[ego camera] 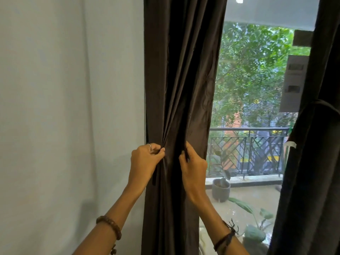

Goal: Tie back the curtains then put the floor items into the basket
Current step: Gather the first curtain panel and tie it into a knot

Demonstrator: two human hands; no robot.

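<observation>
Wall (64, 107): pale, plain, left of both hands.
Left hand (145, 159): fingers curled, pinching one end of a dark tie-back strap (154, 178) against the curtain's left edge; the end hangs below the hand.
Left curtain (184, 80): dark brown, gathered into folds between and above the hands.
Right hand (193, 162): fingers curled, gripping the strap's other end at the gathered folds.
Window (253, 89): right of the hands, balcony railing beyond.
Right curtain (316, 162): far right, apparently already bound by its tie (320, 103).
Progress: left tie unfinished; basket and floor items not visible.
</observation>
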